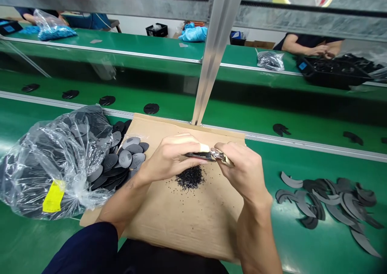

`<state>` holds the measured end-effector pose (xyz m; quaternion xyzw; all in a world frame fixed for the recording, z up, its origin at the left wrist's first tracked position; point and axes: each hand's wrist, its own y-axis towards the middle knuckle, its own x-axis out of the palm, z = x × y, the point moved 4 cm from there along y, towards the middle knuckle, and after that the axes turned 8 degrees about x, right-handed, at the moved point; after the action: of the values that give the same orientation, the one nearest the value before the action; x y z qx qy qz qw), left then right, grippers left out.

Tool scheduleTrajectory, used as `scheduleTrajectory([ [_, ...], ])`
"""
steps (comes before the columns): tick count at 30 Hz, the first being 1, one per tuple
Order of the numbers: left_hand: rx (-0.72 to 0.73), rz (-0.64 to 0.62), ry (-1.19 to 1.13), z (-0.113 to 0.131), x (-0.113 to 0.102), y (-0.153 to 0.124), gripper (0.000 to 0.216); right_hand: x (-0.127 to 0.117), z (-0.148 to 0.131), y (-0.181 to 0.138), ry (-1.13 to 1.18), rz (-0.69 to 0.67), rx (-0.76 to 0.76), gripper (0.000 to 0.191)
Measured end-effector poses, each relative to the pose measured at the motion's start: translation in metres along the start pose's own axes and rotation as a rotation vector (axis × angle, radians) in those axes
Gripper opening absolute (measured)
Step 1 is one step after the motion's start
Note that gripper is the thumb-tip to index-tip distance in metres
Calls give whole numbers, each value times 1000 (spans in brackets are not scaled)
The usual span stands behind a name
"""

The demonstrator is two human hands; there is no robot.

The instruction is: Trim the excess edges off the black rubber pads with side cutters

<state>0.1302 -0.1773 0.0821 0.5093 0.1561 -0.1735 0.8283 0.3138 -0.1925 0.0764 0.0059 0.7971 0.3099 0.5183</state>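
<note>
My left hand (172, 155) pinches a thin black plastic piece (198, 156) edge-on between thumb and fingers, above the cardboard. A pale wrap covers one of its fingertips. Closed around a small pair of metal nippers (218, 154), my right hand (244, 167) brings their jaws to the right end of the piece. Most of the handles is hidden in the palm. Below lies a heap of tiny black clippings (190, 178) on the brown cardboard sheet (178, 217), with loose bits scattered around it.
Left of the cardboard, oval black discs (125, 159) lie beside a clear plastic bag (54, 145) full of them. Crescent-shaped dark pieces (332, 201) are spread on the right. Ahead, a metal post (213, 56) rises before a green belt (175, 100) carrying parts. A co-worker's hands (322, 50) are beyond.
</note>
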Motion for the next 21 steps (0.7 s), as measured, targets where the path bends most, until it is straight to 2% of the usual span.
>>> scheduleTrajectory([
  [3,-3,-19,6,-2,0,-1,16,1,3,-3,-15,-50,49,26],
  [10,-85,-179,78,-3,-6,-2,19,-2,10,-5,-136,-159,107,23],
  [16,-113,-417,40,-1,-2,-4,17,1,1,-5,-95,-384,81,18],
  [18,-105,-436,51,-2,-3,-4,16,-1,1,-6,-51,-413,94,15],
  [21,-91,-377,48,-4,-7,-2,15,-5,3,-7,54,-427,115,15],
])
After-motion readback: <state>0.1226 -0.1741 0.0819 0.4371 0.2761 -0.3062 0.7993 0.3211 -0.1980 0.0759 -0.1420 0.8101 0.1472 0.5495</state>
